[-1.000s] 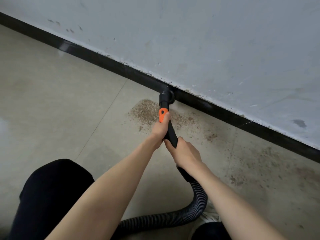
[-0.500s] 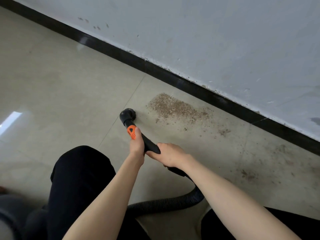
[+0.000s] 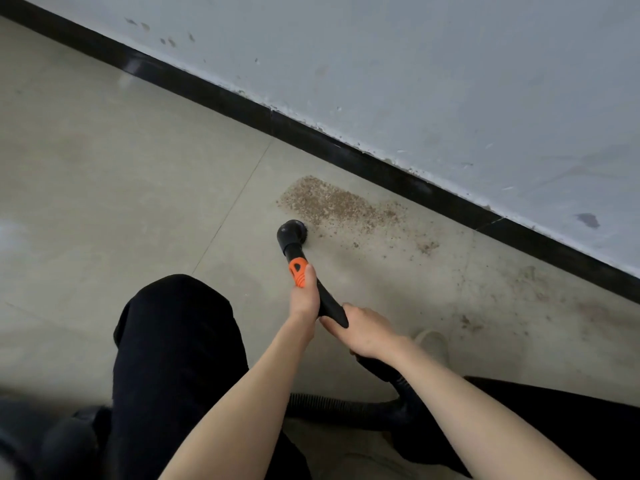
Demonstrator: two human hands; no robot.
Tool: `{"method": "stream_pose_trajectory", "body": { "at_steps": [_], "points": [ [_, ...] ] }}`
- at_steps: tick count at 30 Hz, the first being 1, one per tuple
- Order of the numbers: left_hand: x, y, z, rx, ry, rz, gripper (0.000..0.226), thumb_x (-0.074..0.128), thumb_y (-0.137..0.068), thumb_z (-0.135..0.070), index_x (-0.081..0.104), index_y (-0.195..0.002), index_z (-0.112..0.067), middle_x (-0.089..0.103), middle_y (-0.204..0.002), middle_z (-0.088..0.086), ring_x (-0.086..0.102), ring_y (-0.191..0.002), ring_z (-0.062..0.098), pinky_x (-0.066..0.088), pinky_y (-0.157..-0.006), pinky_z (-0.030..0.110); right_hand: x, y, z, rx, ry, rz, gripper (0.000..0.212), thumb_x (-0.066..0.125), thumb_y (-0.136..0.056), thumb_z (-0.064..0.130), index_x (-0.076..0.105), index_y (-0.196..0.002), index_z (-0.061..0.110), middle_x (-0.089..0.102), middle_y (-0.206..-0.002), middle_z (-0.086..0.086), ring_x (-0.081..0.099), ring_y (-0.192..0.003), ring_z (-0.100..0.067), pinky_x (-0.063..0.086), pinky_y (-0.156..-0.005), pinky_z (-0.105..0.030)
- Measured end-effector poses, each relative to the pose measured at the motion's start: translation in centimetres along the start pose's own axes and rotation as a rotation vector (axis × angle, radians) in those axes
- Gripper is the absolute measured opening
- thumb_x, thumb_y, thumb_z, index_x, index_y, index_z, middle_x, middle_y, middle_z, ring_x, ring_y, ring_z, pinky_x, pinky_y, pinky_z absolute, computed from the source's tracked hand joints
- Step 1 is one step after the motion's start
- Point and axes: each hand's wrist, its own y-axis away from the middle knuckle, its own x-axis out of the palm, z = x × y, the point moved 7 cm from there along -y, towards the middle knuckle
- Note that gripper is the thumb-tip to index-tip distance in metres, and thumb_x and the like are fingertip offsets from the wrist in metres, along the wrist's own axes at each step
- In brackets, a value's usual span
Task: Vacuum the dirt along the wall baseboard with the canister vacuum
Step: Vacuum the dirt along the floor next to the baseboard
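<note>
Gripping vacuum wand, both hands' fingers.

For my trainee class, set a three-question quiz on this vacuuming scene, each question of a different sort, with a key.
1. True or false: the brush nozzle touches the baseboard.
2. Which hand grips nearest the orange collar? A left hand B right hand
3. Fill in: the densest dirt patch lies between the nozzle and the ____.

Key: 1 false; 2 A; 3 baseboard.
</note>
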Motion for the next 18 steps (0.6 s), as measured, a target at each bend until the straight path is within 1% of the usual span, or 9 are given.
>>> {"method": "stream_pose_trajectory", "body": {
  "at_steps": [2,4,6,8,10,13,15,18],
  "points": [
    [0.6,0.8,1.2,-0.008,-0.053,0.011,0.046,0.043,-0.094,-0.051,0.051,-0.106,-0.007,0.058,-0.097,0.01,0.057,-0.091,0.025,0.046,-0.082,0.032,0.8,1.2,-1.2,0.028,-0.002,-0.025,0.037,0.039,-0.092,0.065,0.037,-0.075,0.031,0.054,-0.067,0.009,0.056,-0.059,-0.016,0.037,-0.05,-0.028],
    [1.0,1.4,2.1,-0.017,-0.081,0.019,0.045,0.044,-0.094,-0.05,0.052,-0.105,-0.007,0.057,-0.092,0.008,0.057,-0.09,0.026,0.046,-0.08,0.032,1.4,2.1,-2.1,0.05,-0.008,-0.046,0.038,0.04,-0.092,0.064,0.036,-0.073,0.031,0.051,-0.067,0.01,0.054,-0.06,-0.017,0.035,-0.049,-0.028],
    [1.1,1.9,2.4,-0.029,-0.094,0.022,0.045,0.045,-0.094,-0.051,0.051,-0.105,-0.007,0.056,-0.087,0.006,0.057,-0.09,0.026,0.045,-0.079,0.031,1.7,2.5,-2.3,0.058,-0.027,-0.061,0.037,0.041,-0.093,0.062,0.036,-0.073,0.031,0.05,-0.068,0.009,0.059,-0.068,-0.023,0.036,-0.051,-0.028],
    [0.5,1.8,2.0,-0.033,-0.097,0.012,0.047,0.044,-0.094,-0.051,0.051,-0.108,-0.006,0.056,-0.093,0.008,0.057,-0.091,0.026,0.046,-0.08,0.031,1.7,2.3,-1.6,0.05,-0.06,-0.054,0.035,0.042,-0.093,0.06,0.038,-0.074,0.03,0.053,-0.067,0.007,0.064,-0.073,-0.027,0.04,-0.054,-0.029],
    [-1.0,1.4,1.5,-0.026,-0.06,-0.031,0.05,0.044,-0.094,-0.051,0.051,-0.115,-0.005,0.057,-0.102,0.011,0.057,-0.097,0.027,0.046,-0.086,0.034,1.6,1.7,0.0,0.006,-0.062,-0.017,0.035,0.043,-0.093,0.06,0.042,-0.076,0.029,0.056,-0.066,0.006,0.065,-0.069,-0.025,0.043,-0.057,-0.029],
    [-4.1,1.2,1.4,-0.022,0.052,-0.139,0.057,0.043,-0.094,-0.051,0.047,-0.125,-0.003,0.057,-0.112,0.013,0.057,-0.103,0.028,0.045,-0.092,0.035,1.5,0.7,2.6,-0.078,-0.016,0.082,0.039,0.044,-0.092,0.062,0.05,-0.085,0.024,0.06,-0.068,0.003,0.061,-0.059,-0.02,0.043,-0.054,-0.028],
    [-5.6,1.4,2.1,-0.039,0.101,-0.197,0.06,0.042,-0.094,-0.051,0.046,-0.128,-0.002,0.057,-0.113,0.013,0.055,-0.1,0.027,0.045,-0.089,0.034,1.7,0.5,3.5,-0.128,-0.002,0.153,0.037,0.045,-0.092,0.061,0.049,-0.083,0.025,0.061,-0.067,0.003,0.059,-0.053,-0.016,0.041,-0.049,-0.025],
    [-5.9,2.3,3.4,-0.079,0.112,-0.248,0.058,0.041,-0.094,-0.054,0.047,-0.125,-0.005,0.055,-0.102,0.007,0.053,-0.091,0.025,0.041,-0.079,0.031,1.8,1.0,3.2,-0.159,-0.005,0.216,0.037,0.047,-0.092,0.059,0.045,-0.074,0.027,0.058,-0.059,0.006,0.057,-0.046,-0.012,0.039,-0.046,-0.023]
  ]
}}
